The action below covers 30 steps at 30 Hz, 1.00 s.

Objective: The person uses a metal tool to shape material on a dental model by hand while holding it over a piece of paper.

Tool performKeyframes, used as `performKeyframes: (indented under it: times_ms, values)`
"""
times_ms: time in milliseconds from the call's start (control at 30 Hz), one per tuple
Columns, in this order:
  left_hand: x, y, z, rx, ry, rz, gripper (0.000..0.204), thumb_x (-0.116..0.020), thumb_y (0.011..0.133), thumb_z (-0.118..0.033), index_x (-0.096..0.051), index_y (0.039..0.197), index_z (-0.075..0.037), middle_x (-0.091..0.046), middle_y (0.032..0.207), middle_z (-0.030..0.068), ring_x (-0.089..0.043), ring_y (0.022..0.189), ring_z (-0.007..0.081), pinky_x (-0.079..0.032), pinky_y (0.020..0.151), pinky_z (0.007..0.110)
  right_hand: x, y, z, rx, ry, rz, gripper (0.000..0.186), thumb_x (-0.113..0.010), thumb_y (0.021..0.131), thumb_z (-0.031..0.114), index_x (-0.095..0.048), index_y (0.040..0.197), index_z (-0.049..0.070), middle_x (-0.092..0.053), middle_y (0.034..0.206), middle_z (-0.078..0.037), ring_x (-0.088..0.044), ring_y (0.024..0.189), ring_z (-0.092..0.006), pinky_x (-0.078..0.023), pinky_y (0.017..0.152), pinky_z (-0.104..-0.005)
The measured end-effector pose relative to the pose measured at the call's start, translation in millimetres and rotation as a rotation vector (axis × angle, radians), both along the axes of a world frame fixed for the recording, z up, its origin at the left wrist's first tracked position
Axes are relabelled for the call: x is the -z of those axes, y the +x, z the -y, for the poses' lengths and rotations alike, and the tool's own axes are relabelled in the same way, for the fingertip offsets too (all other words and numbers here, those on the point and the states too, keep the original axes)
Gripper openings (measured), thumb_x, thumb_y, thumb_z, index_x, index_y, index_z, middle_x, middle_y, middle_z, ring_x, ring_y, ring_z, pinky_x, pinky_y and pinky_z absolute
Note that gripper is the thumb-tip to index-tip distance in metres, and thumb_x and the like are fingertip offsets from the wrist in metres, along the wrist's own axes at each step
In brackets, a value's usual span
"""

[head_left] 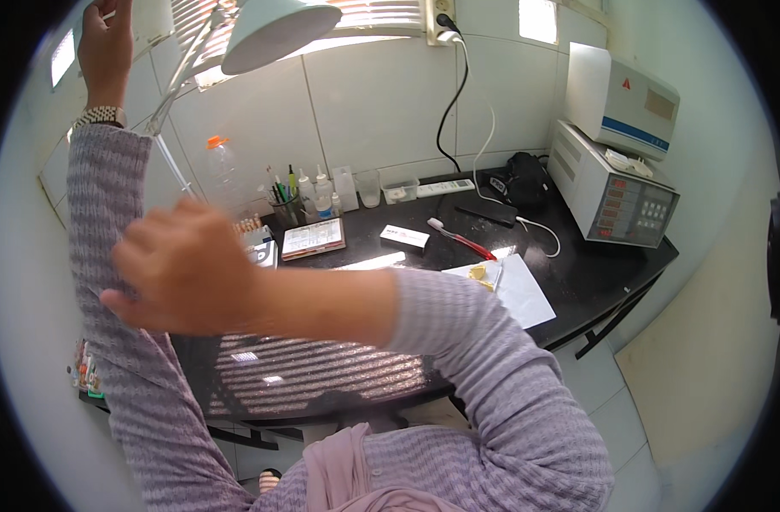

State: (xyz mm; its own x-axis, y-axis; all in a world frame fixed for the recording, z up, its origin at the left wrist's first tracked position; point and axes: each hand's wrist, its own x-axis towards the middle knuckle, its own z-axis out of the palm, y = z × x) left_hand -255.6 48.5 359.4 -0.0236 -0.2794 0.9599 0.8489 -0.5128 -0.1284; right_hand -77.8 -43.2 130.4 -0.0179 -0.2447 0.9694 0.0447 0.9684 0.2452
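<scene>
My left hand (106, 43) is raised at the upper left, near the window, with a metal-band watch (100, 116) on its wrist. Its fingers are curled together at the picture's edge; a small pale thing shows by the fingertips, too little of it to name. My right arm reaches across the desk to the left. Blurred by motion, my right hand (181, 269) is in front of my left arm's striped purple sleeve (108, 213). Whether it touches the sleeve I cannot tell, and its fingers are smeared.
A white desk lamp (275, 38) hangs over the black desk (356, 328). Along the wall stand a clear bottle (222, 162), a pen cup (287, 210) and a glass (369, 189). A red toothbrush (466, 241) lies by white paper (526, 299). Stacked devices (616, 188) occupy the right.
</scene>
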Motion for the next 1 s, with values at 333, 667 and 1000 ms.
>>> performKeyframes:
  times_ms: [333,667,1000]
  values:
    - [31.8,-214.4,-79.6,1.37,0.027,0.924,0.019,-0.055,0.1,-0.015,-0.05,0.108,0.001,-0.061,0.112,0.015,-0.061,0.105,0.0253,-0.05,0.096,0.045,89.1,33.7,-1.0,-0.415,-0.429,0.797,0.026,-0.061,0.095,0.026,-0.057,0.085,0.002,-0.062,0.079,-0.015,-0.063,0.076,-0.0381,-0.051,0.068,-0.0482]
    - [329.0,121.5,9.1,0.887,-1.343,-0.391,0.04,-0.06,0.096,-0.031,-0.059,0.126,-0.004,-0.062,0.122,0.011,-0.057,0.118,0.0231,-0.045,0.103,0.041,209.3,358.5,-101.1,1.078,-1.228,0.695,0.067,-0.056,0.096,0.05,-0.049,0.135,-0.003,-0.05,0.14,-0.023,-0.047,0.133,-0.0344,-0.037,0.109,-0.0462]
    - [475.5,251.0,-21.7,0.613,-1.406,-1.188,0.082,-0.047,0.094,-0.067,-0.032,0.156,-0.016,-0.027,0.163,0.0104,-0.024,0.151,0.0265,-0.021,0.12,0.054,269.0,355.8,-45.5,1.245,-1.396,0.818,0.082,-0.047,0.097,0.056,-0.029,0.153,-0.001,-0.022,0.163,-0.019,-0.02,0.152,-0.0286,-0.014,0.122,-0.0491]
